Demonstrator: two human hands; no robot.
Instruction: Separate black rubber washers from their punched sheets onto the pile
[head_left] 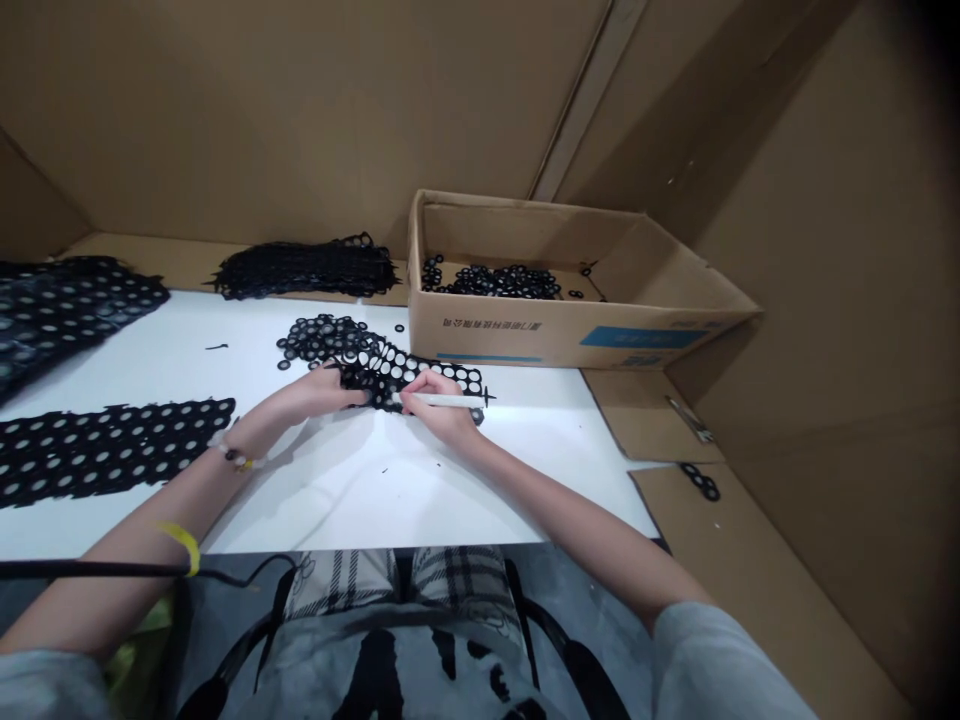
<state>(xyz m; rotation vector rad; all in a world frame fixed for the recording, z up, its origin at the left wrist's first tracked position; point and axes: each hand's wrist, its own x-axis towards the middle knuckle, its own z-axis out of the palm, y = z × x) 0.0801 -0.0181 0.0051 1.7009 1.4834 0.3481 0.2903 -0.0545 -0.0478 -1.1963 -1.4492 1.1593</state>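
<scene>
Many black rings (495,282) in cardboard box (585,340); left grip (322,392) clenches sheet (420,372), right grip (439,408) pen (450,401).

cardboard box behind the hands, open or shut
Open: the cardboard box has no lid or flaps across its top, and black rings lie in plain view on its floor.

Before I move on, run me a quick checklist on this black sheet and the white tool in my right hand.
1. Right hand gripping white tool: ok.
2. Left hand on black sheet: ok.
3. Sheet lying on table: ok.
4. Loose rings beside the sheet, outside the box: not ok.
5. Sheet's holes under the hands all clear: cannot tell, hidden.
</scene>
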